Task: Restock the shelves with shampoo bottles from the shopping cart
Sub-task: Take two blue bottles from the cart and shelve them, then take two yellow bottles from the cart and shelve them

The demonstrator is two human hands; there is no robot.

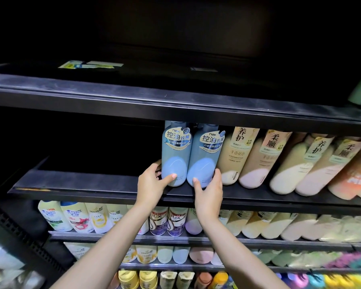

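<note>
Two light blue shampoo bottles stand upright side by side on the black middle shelf. My left hand wraps the base of the left blue bottle, thumb across its front. My right hand grips the base of the right blue bottle, thumb on its front and fingers around its right side. Both bottles rest on the shelf surface, close to the front edge. The shopping cart is out of view.
Cream and pink bottles fill the same shelf to the right, touching the blue pair. To the left that shelf is dark and bare. The top shelf overhangs just above the bottle caps. Lower shelves hold several rows of bottles.
</note>
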